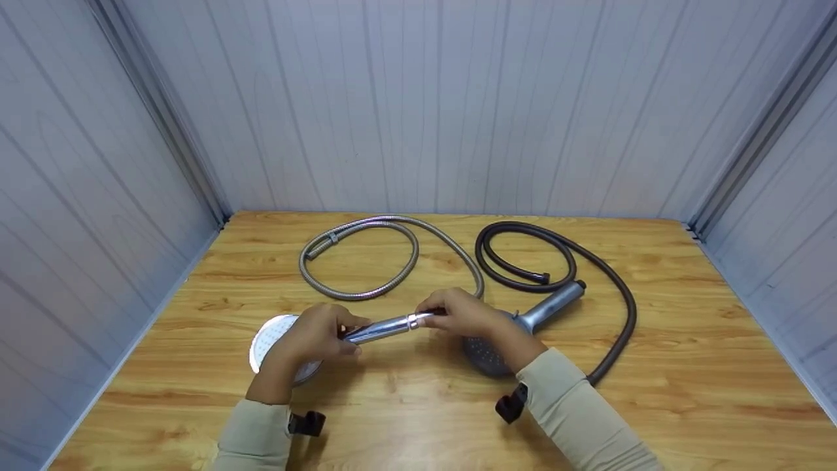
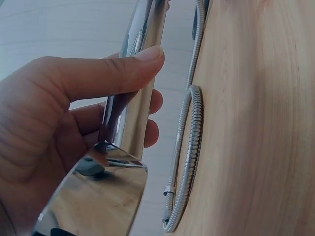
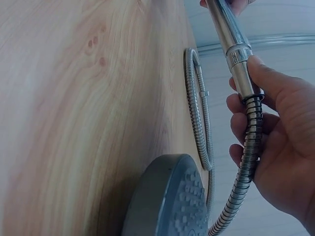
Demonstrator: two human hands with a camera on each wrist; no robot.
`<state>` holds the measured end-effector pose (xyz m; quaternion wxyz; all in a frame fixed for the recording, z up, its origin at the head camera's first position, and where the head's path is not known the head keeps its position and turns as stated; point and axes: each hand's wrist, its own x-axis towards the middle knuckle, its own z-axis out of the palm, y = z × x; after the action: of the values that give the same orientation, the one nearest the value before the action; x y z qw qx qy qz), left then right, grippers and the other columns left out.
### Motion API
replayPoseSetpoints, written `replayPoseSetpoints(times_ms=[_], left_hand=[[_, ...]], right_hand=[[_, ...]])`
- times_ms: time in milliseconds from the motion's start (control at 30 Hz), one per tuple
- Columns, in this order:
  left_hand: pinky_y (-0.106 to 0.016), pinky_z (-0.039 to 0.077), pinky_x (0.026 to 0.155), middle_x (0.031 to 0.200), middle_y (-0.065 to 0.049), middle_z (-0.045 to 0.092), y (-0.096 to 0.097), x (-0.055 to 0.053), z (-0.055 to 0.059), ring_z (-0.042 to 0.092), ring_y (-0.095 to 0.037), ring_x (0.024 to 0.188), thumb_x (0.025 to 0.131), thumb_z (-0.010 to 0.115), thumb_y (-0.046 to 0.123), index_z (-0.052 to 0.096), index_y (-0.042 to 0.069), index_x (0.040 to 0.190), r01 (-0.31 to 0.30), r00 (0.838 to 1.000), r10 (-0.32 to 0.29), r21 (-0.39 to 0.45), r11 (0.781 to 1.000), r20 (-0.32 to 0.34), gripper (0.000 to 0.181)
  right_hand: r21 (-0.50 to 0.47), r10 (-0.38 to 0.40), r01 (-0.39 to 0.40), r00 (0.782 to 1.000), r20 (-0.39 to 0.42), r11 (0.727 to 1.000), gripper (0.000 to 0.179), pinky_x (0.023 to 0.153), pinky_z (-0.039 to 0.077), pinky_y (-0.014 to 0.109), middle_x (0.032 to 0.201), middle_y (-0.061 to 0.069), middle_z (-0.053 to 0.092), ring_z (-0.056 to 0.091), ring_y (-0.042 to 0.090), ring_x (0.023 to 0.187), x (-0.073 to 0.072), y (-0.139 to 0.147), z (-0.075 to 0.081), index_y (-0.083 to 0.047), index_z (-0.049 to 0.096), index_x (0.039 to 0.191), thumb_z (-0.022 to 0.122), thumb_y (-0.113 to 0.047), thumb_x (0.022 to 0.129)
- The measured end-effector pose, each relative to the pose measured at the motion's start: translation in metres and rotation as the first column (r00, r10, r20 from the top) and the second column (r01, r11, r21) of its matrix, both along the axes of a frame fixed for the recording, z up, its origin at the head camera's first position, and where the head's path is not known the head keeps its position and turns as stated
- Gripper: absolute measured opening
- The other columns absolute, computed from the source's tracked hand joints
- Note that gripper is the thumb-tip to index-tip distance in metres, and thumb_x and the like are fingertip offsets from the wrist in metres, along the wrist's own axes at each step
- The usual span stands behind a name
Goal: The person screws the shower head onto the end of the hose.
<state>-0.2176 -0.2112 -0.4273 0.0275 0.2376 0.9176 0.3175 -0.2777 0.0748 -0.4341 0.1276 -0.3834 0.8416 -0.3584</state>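
My left hand (image 1: 320, 333) grips the chrome handle of a shower head (image 2: 129, 118), thumb on one side and fingers curled round the other. Its round white spray face (image 1: 269, 337) shows at the left, partly behind the hand. At the handle's far end, my right hand (image 3: 280, 128) holds the metal end fitting (image 3: 241, 73) of a silver shower hose (image 3: 241, 184), with the thumb near the knurled ring. Fitting and handle meet in one line. From there the hose runs back and coils on the table (image 1: 405, 418).
Beneath my right forearm lies a grey shower head (image 1: 487, 353), its handle pointing back right. A dark hose (image 1: 628, 301) loops behind it and curves down the right side. Panelled walls (image 1: 431, 104) enclose the table at the back and both sides.
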Motion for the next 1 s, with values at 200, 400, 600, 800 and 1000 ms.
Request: replayPoseSetpoints(times_ms=[200,400,600,800,1000], left_hand=[[-0.026,0.039,0.051,0.072,0.008,0.064,0.0016,-0.0021,-0.0024,0.044,-0.009,0.059,0.070,0.085,0.003,0.076,0.013,0.110,0.008,1.000,-0.008,0.004,1.000,-0.019,0.041],[-0.026,0.039,0.052,0.072,0.007,0.064,0.0029,-0.0019,-0.0015,0.044,-0.009,0.060,0.070,0.086,0.006,0.076,0.012,0.109,0.015,0.999,-0.015,-0.002,1.000,-0.034,0.041],[-0.026,0.039,0.052,0.071,0.008,0.062,0.0038,-0.0020,-0.0012,0.044,-0.009,0.060,0.070,0.085,0.004,0.075,0.013,0.111,0.010,1.000,-0.010,0.000,1.000,-0.018,0.043],[-0.026,0.038,0.052,0.070,0.009,0.063,0.0027,-0.0041,-0.0039,0.044,-0.009,0.059,0.071,0.084,0.002,0.075,0.013,0.111,0.004,1.000,-0.004,0.022,1.000,0.001,0.043],[-0.027,0.040,0.052,0.072,0.005,0.065,0.0006,-0.0060,-0.0061,0.046,-0.010,0.061,0.071,0.083,0.000,0.076,0.013,0.112,-0.011,0.999,0.008,0.065,0.998,0.052,0.044]], right_hand=[[0.005,-0.010,0.010,1.000,0.021,1.000,0.021,0.069,0.046,0.027,0.095,0.004,0.068,0.054,0.009,0.077,0.0004,0.0002,0.0013,-0.003,0.073,0.106,0.061,-0.018,0.097],[-0.040,-0.042,0.044,0.998,0.054,0.998,0.012,0.060,0.043,0.025,0.079,0.004,0.065,0.053,0.008,0.067,0.0001,0.0004,-0.0018,-0.007,0.067,0.100,0.062,-0.017,0.096],[-0.013,-0.060,0.061,0.996,0.063,0.998,0.013,0.057,0.041,0.025,0.077,0.000,0.063,0.050,0.008,0.064,0.0004,0.0000,-0.0009,-0.009,0.066,0.097,0.062,-0.021,0.097],[0.007,-0.076,0.076,0.997,-0.006,0.997,0.017,0.066,0.045,0.028,0.092,-0.003,0.062,0.052,0.010,0.074,0.0004,-0.0016,-0.0019,-0.007,0.067,0.102,0.065,-0.023,0.095],[-0.074,-0.064,0.060,0.996,-0.059,0.995,0.025,0.072,0.048,0.032,0.096,0.002,0.062,0.056,0.014,0.080,0.0004,0.0001,-0.0036,-0.002,0.065,0.107,0.074,-0.014,0.087]])
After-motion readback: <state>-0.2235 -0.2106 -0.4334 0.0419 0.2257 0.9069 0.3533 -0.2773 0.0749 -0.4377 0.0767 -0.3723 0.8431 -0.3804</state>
